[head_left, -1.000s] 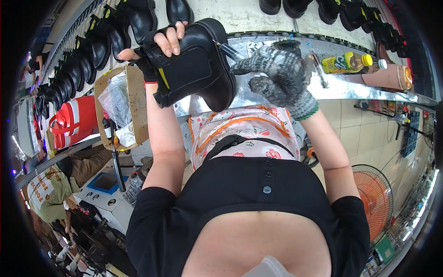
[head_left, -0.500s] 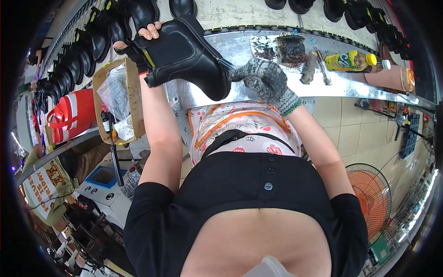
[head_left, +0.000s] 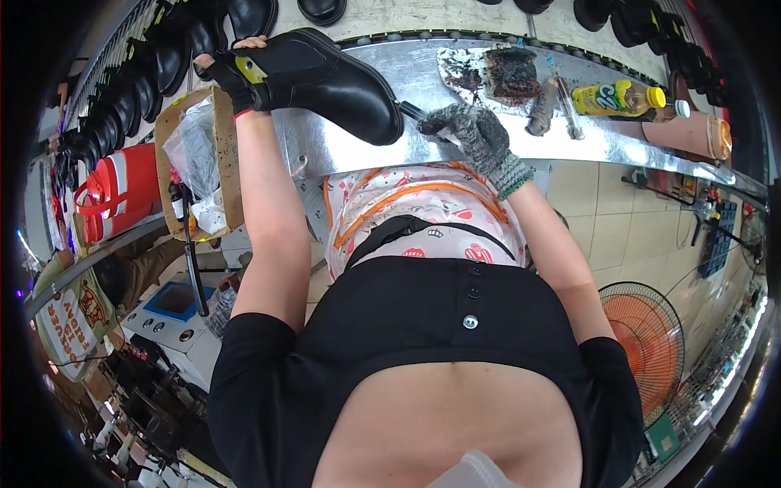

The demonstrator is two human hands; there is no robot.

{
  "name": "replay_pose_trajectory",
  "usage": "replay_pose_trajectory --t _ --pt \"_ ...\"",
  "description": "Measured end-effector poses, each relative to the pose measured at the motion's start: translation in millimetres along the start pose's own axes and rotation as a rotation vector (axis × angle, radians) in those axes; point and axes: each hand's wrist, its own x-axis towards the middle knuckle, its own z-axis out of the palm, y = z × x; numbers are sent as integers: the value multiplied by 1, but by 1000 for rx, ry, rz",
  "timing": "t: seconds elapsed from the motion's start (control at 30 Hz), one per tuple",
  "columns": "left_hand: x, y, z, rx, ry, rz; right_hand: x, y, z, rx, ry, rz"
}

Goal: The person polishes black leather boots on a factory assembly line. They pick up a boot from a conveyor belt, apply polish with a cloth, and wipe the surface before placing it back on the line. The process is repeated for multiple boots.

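Black leather, stiff-looking and faintly glossy: that is the ankle boot (head_left: 313,81), held up just over the near edge of the steel counter (head_left: 488,142). The bare left hand (head_left: 224,69) is clamped round the boot's top opening, beside its yellow pull tab. The right hand (head_left: 472,134), in a grey knit glove, is closed on a dark tool handle (head_left: 411,111) whose tip meets the boot's toe. I would judge the boot fairly heavy at the sole, with a firm toe and a softer shaft, so the collar grip looks the surest hold. Farther out on the counter lie a blackened scorched block (head_left: 508,73), a yellow bottle (head_left: 618,98) and, to the left, a cardboard box (head_left: 224,175) of plastic bags. More black boots (head_left: 122,114) line the rack beyond.
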Motion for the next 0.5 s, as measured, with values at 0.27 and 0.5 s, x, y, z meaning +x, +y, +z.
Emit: replay_pose_trajectory --t 0.27,0.5 --pt "3 -16 41 45 473 21 -10 22 -6 -22 100 159" --pt "-10 -37 20 1353 468 225 -24 54 -1 -101 236 93"
